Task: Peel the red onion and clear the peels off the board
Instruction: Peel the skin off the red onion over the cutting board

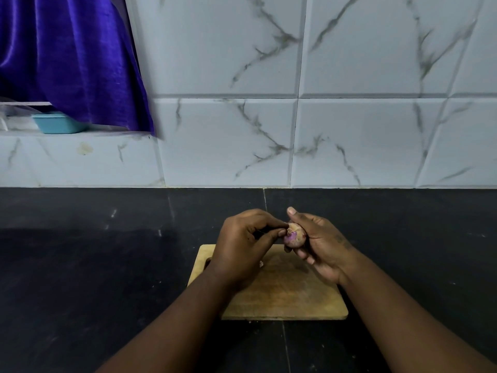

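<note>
A small round red onion [295, 235], papery tan with a purple patch showing, is held in the air over the far edge of a rectangular wooden cutting board [285, 289] that lies on a dark stone countertop [94, 265]. The right hand [320, 244] cradles the onion from its 3 o'clock side: the thumb stands up past the onion at 12 o'clock, and the curled fingers wrap beneath it at about 5 o'clock, closed snugly around it. The left hand [243, 244] comes in from 9 o'clock, its thumb and forefinger tips pinched narrowly together right at the onion's left end, touching the skin there; whether a strip of peel sits between them cannot be told. A tiny pale scrap [261, 263] lies on the board just below the left hand. At 10 o'clock, well apart, a purple satin curtain [67, 55] hangs over a teal plastic tub [57, 123], against a white marbled tile wall [349, 103].
</note>
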### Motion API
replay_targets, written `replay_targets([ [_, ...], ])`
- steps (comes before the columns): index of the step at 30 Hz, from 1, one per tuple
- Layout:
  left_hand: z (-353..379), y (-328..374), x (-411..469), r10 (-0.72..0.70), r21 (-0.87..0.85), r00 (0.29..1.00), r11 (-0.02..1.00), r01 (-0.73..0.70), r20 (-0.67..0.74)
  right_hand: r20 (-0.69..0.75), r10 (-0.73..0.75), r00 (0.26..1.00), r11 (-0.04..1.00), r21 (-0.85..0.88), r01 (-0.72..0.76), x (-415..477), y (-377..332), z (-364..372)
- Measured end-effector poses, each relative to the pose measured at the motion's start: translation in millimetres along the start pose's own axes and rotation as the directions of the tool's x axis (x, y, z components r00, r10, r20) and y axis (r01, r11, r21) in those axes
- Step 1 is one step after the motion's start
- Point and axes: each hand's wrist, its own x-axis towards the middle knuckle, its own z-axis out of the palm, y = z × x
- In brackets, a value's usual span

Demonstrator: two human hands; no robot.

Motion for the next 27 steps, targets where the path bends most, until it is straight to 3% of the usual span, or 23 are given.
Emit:
replay_targets([
  [10, 2.1, 1.1, -0.4, 0.039, 0.117, 0.999, 0.992, -0.039, 0.004, 0.015, 0.002, 1.0, 1.0, -0.002, -0.002, -0.7, -0.4, -0.9],
  [18, 3.7, 2.9, -1.6, -0.058, 0.042, 0.998, 0.997, 0.058, -0.001, 0.015, 0.003, 1.0, 1.0, 0.03, -0.004, -0.4, -1.4, 0.7],
  [27, -1.4, 5.6, 0.3, 0.067, 0.171, 0.996, 0.982, -0.077, 0.064, -0.028, 0.003, 1.0, 0.999, -0.045, -0.004, -0.2, -1.1, -1.3],
])
